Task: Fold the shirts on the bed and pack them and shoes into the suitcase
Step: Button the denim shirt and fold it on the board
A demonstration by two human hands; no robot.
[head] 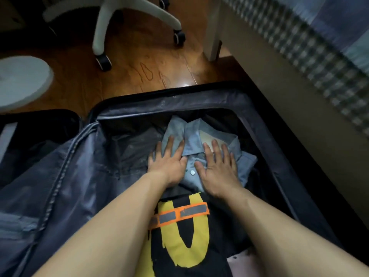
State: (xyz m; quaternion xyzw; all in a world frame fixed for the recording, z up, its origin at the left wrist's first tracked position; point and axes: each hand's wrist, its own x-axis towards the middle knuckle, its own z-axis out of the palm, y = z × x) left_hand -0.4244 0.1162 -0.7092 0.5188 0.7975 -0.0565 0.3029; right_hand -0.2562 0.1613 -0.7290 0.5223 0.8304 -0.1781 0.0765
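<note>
The left hand (169, 162) and the right hand (217, 166) are laid flat, fingers straight and spread, on a folded light-blue collared button shirt (191, 140); nothing is gripped, the palms being pressed down on either side of the placket; the shirt is thereby held in the far part of the open dark soft-lined suitcase (139, 104), collar toward the far wall. Just nearer, touching or slightly under the blue shirt's near edge, a folded black T-shirt with a yellow print and an orange-and-grey reflective band (179, 226) is already laid in the same compartment; a pale patch at the near right corner cannot be identified. The left half of the suitcase, behind its grey zipped lining, appears unfilled as far as can be seen. No shoes are visible in the case or on the wooden floor (139, 62). To the right, the edge of the bed with a checked cover (319, 56) is blurred, so remaining shirts cannot be judged. It is judged that two shirts are packed and the shoes are still to be added.
</note>
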